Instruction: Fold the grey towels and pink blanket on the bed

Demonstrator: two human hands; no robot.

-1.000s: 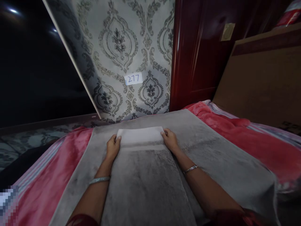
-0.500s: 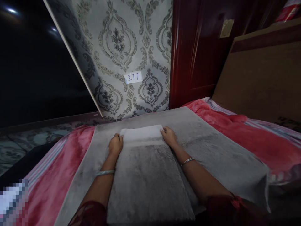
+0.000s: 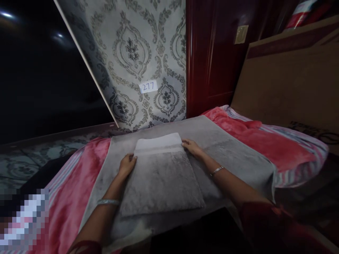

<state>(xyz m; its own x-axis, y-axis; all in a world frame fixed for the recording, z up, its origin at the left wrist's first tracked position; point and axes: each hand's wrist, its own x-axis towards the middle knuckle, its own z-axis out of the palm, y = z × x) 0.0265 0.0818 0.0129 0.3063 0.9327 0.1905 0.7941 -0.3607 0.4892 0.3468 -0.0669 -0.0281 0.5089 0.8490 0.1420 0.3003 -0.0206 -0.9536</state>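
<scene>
A grey plush cloth with a white band along its far end (image 3: 161, 180) is folded into a rough rectangle. It lies flat on a larger grey cloth (image 3: 227, 158). My left hand (image 3: 127, 164) is closed at the folded cloth's left edge, just below the white band, its fingers curled at the border. At the far right corner, beside the white band, my right hand (image 3: 192, 146) pinches the edge. Part of the fingers of both hands is hidden by the cloth and the hands themselves.
Pink plush bedding (image 3: 91, 169) with striped edges spreads under the grey cloth on both sides. A large dark screen (image 3: 47, 77) stands at left. Patterned wallpaper with a "277" label (image 3: 148, 86), a dark red door (image 3: 212, 60) and a big cardboard box (image 3: 288, 81) bound the back and right.
The near end of the folded cloth now lies farther from me, with its lower edge in view. My left hand has slid down the left edge, below the white band. The view has shifted slightly.
</scene>
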